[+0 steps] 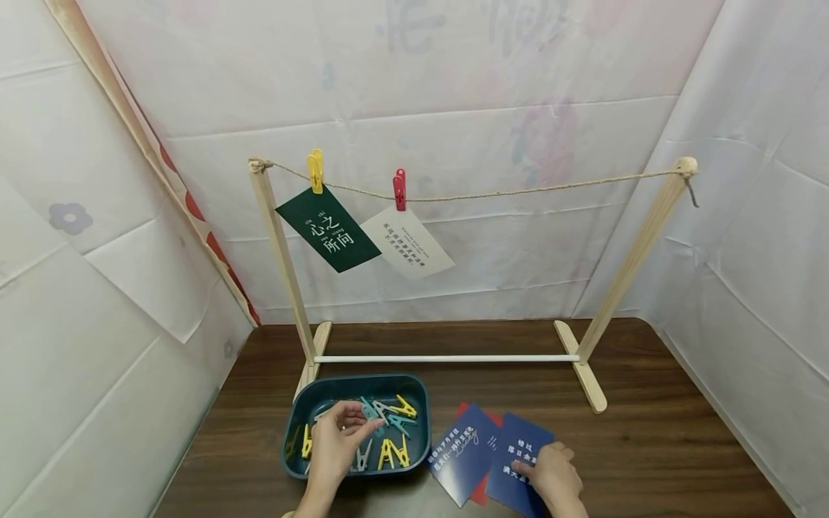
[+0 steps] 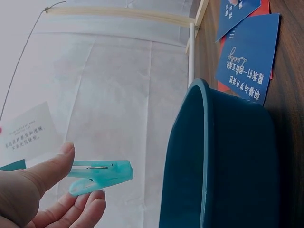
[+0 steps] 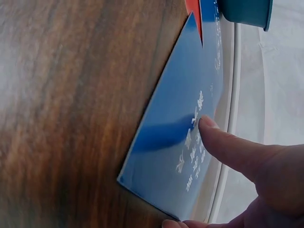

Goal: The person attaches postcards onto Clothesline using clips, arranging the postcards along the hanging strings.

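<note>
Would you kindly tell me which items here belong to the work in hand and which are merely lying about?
In hand:
- left hand pinching a teal clothespin over the clip tray
- right hand pressing a blue card
- the string

Lying about:
- second blue card
- red card underneath
- green card and white card, already hung

Soft, even light fills the head view, shadows faint on the dark table. Wide-lens bending bows the frame posts at the edges. Both wrist views run hazy; near wood grain blurs on the right.
</note>
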The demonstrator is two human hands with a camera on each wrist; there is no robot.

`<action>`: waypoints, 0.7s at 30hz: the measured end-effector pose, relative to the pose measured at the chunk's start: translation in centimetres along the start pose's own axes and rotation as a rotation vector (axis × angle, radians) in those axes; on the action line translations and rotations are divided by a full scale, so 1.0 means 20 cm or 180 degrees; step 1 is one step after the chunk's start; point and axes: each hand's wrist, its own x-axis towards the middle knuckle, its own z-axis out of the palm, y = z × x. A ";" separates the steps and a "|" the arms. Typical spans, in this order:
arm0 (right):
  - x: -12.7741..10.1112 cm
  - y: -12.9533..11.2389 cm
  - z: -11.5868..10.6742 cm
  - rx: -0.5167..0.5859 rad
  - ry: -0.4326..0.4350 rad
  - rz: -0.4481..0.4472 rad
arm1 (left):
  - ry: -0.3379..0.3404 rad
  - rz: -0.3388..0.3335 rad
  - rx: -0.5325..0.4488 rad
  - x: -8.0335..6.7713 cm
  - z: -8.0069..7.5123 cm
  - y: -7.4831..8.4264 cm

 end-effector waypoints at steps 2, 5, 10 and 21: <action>0.00 0.00 0.01 0.0017 0.0010 0.0026 | 0.0003 0.0005 0.0006 0.00 0.00 0.00; 0.01 0.00 0.01 0.0031 0.0007 0.0057 | 0.0013 0.0014 0.0033 0.00 0.00 0.00; 0.01 0.00 0.02 0.0046 0.0007 0.0049 | 0.0008 0.0014 0.0022 0.00 0.00 0.00; 0.00 0.00 0.01 0.0036 0.0004 -0.0016 | -0.0017 -0.0002 0.0000 -0.01 0.01 0.01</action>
